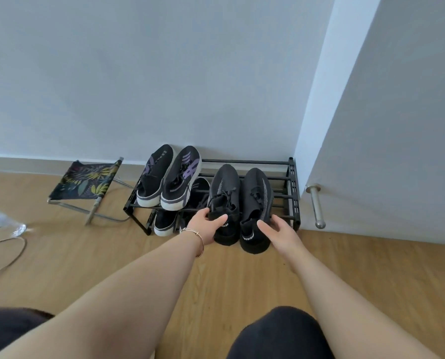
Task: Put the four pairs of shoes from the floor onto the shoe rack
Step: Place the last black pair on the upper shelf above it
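Note:
A black metal shoe rack (291, 177) stands against the wall. On the left of its top shelf lies a pair of black and purple sneakers (169, 177). To their right, two all-black knit sneakers lie on the top shelf with heels over the front edge. My left hand (206, 224) grips the heel of the left black sneaker (224, 193). My right hand (278, 229) holds the heel of the right black sneaker (255, 200). On the lower shelf, partly hidden, sit black shoes with white soles (164, 224).
A small folding stool (86, 182) with leaf-print fabric stands left of the rack. A white door with a metal handle (316, 206) is right of the rack. A clear plastic bag (1, 221) and a thin hoop (6, 252) lie on the wooden floor at left.

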Demonstrator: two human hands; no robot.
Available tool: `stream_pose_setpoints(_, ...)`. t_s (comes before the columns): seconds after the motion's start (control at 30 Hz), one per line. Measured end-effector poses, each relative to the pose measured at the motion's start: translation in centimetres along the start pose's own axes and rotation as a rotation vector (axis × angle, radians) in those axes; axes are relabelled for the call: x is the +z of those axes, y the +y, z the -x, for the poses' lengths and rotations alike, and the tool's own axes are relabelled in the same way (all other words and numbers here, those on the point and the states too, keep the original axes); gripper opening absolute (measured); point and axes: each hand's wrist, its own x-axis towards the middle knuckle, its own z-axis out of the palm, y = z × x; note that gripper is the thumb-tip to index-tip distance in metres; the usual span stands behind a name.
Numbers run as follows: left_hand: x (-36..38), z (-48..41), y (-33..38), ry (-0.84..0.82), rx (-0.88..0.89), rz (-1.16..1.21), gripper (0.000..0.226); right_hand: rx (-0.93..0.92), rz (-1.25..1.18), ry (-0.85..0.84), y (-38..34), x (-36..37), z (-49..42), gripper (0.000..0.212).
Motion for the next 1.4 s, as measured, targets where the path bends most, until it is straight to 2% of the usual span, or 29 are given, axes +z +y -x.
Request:
stream_pose_setpoints(0.1, -0.3, -0.8, -0.4, -0.007, -0.002, -0.125, 0.100, -0.056, 0.207, -0.064, 0.2, 0.7, 1.0, 0.084)
stream_pose_setpoints(0.2, 0.1, -2.5, -1.8, 0.025, 0.058, -0.149, 0.092, -0.097, 0.353, -0.007, 0.3, 1.5, 0.9, 0.087)
stream_pose_setpoints(0.43, 0.2, -2.8, -1.9, 0.115, 0.194, -0.200, 0.086, -0.140, 0.380, 0.149, 0.1, 2.7, -0.6, 0.069)
stream_pose_setpoints(0.53, -0.2, -3.9, -1.5, 0.105, 0.226, -0.205, 0.087, -0.151, 0.404, 0.195, -0.7, 2.8, -1.7, 0.071)
stream_pose_setpoints(0.7, -1.2, -5.5, -1.7, 0.062, 0.275, -0.227, 0.088, -0.160, 0.412, 0.251, -2.0, 3.5, -3.5, 0.057)
stream_pose_setpoints(0.8, -1.8, -5.8, -2.3, 0.017, 0.306, -0.260, 0.095, -0.156, 0.477, 0.300, -1.6, 4.0, -4.0, 0.065)
stream_pose_setpoints(0.9, -2.4, -6.0, -2.8, -0.022, 0.351, -0.325, 0.102, -0.130, 0.537, 0.275, -1.2, 4.2, -3.5, 0.100)
stream_pose_setpoints(1.0, -2.7, -6.3, -3.0, -0.021, 0.394, -0.403, 0.104, -0.154, 0.595, 0.233, -0.5, 4.2, -3.1, 0.117)
stream_pose_setpoints(1.13, -2.6, -6.1, -3.1, 0.003, 0.449, -0.512, 0.104, -0.189, 0.669, 0.278, -0.3, 4.1, -3.5, 0.114)
stream_pose_setpoints(1.4, -2.0, -7.3, -1.7, 0.008, 0.470, -0.514, 0.093, -0.164, 0.690, 0.303, -1.8, 3.6, -5.3, 0.110)
